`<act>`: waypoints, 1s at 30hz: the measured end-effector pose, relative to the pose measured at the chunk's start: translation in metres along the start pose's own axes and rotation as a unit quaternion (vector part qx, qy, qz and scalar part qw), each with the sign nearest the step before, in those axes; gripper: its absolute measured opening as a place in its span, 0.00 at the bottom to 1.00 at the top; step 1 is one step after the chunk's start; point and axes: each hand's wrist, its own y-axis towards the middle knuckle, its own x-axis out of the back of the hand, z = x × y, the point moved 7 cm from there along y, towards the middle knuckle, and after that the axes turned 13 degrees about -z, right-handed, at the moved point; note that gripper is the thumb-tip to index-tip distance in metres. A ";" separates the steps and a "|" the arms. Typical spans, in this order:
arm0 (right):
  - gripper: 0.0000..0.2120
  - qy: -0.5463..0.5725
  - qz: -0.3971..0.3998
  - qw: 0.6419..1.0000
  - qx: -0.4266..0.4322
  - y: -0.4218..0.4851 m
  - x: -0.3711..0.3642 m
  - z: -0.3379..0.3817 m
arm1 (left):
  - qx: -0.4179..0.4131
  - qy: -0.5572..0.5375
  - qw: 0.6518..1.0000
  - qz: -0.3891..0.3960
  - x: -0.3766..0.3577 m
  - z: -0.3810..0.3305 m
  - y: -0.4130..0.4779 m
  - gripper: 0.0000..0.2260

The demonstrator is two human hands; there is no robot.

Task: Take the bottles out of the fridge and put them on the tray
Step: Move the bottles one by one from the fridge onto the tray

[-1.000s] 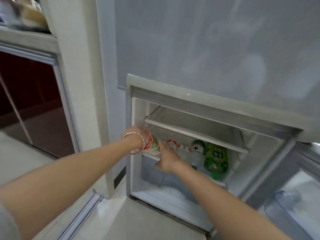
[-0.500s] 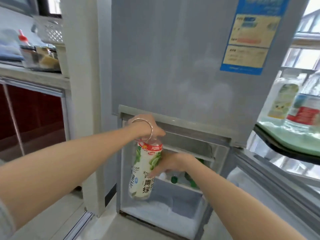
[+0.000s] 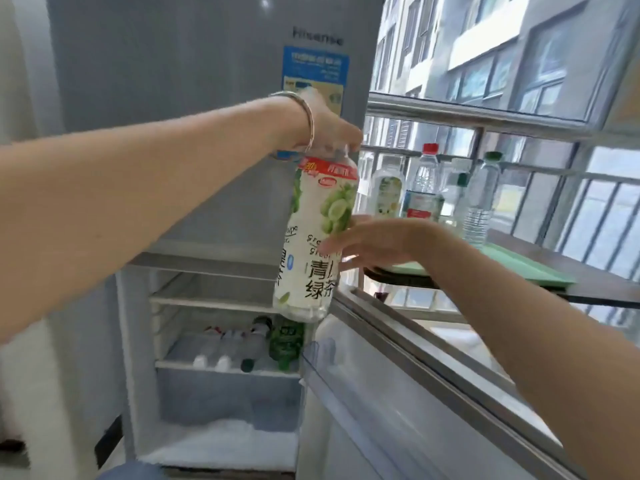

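Observation:
My left hand [image 3: 325, 128], a bangle on its wrist, grips the cap end of a pale green grape tea bottle [image 3: 313, 233] that hangs upright in front of the grey fridge [image 3: 173, 98]. My right hand [image 3: 374, 242] is spread open, fingertips touching the bottle's right side. Down in the open lower compartment, several bottles [image 3: 242, 344] lie on a shelf, one of them dark green [image 3: 285, 341]. To the right a light green tray [image 3: 526, 263] sits on a dark table and carries several upright bottles [image 3: 424, 188].
The open fridge door [image 3: 415, 393] juts out below my right arm, its top edge just under the table [image 3: 606, 282]. Frost covers the compartment floor [image 3: 221, 441]. A window with railings [image 3: 519, 116] stands behind the tray.
My left hand has lifted the grape tea bottle up out of the lower compartment and toward the right. My right hand came away from the shelf and now touches the bottle's side. The view swung up and right.

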 end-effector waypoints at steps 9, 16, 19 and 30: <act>0.23 0.002 -0.311 0.947 0.085 -0.054 0.152 0.003 | -0.070 -0.234 0.970 -0.018 -0.051 -0.106 0.021 0.30; 0.15 0.020 -0.456 0.889 0.044 -0.016 0.176 -0.046 | 0.113 -0.121 0.956 0.243 -0.206 -0.035 0.021 0.35; 0.09 0.032 -0.473 0.880 0.021 0.010 0.177 -0.062 | 0.154 -0.221 0.935 0.232 -0.203 -0.041 -0.011 0.41; 0.37 -0.021 -0.593 0.804 0.042 0.023 0.173 -0.074 | 0.106 -0.265 0.948 0.142 -0.221 -0.026 0.010 0.38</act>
